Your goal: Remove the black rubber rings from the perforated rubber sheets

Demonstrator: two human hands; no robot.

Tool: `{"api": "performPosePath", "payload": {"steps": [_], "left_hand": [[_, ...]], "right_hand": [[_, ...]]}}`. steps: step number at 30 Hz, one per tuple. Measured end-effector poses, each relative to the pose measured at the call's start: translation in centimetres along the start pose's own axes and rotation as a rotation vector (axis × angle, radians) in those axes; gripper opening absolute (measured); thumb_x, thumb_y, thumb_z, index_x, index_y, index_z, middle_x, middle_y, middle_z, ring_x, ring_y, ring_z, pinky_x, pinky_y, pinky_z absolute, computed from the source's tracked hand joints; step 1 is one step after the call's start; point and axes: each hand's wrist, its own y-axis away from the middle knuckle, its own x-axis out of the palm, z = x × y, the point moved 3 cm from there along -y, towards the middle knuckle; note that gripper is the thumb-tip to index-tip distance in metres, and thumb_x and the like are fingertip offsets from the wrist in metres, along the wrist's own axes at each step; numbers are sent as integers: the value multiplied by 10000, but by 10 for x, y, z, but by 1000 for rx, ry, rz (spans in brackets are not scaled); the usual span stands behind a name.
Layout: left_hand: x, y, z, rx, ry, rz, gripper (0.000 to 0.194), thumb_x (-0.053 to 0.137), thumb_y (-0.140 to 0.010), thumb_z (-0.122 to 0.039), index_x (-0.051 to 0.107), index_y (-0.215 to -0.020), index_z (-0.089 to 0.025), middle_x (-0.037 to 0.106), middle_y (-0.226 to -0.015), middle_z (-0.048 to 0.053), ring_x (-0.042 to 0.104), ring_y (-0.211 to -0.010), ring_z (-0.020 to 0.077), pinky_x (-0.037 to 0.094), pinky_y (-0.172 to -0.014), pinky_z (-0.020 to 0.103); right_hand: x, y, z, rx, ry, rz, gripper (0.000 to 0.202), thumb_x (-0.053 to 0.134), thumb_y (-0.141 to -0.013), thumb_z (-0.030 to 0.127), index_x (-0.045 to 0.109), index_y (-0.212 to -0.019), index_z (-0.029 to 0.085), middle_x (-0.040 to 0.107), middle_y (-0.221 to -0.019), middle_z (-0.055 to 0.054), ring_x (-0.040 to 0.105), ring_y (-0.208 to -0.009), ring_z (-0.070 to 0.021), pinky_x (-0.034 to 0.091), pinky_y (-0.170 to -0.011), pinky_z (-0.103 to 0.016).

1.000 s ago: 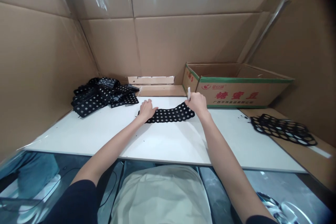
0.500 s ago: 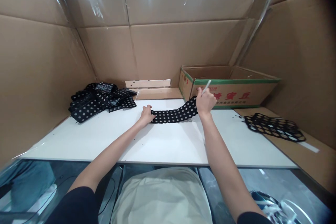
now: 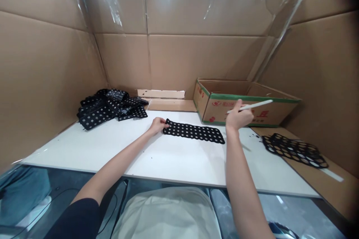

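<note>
With the left hand (image 3: pixel 157 124) pinching the far-left end of the perforated black strip (image 3: pixel 194 133) flat on the white table (image 3: pixel 168 157) and the right hand (image 3: pixel 237 117) closed around a white stick (image 3: pixel 251 106) lifted off it, the unpinned right end could shift.

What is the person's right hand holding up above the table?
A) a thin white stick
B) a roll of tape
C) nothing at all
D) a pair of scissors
A: the right hand is raised off the white table with a thin white stick pinched in its fingers, pointing toward the cardboard box.
</note>
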Motion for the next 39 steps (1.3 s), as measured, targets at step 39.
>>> {"api": "performPosePath", "payload": {"steps": [39], "left_hand": [[-12,8,-23,127,-17,292,429,550,-677,-128,456,-1096,-138,487,-518,-73,409,-462,68,297,-500,172]], "right_hand": [[80,174,33,0,-870,1474,227,673,-639,349,527,-649,175,599,-562,5,508,-494,-105,394,-491,-226]]}}
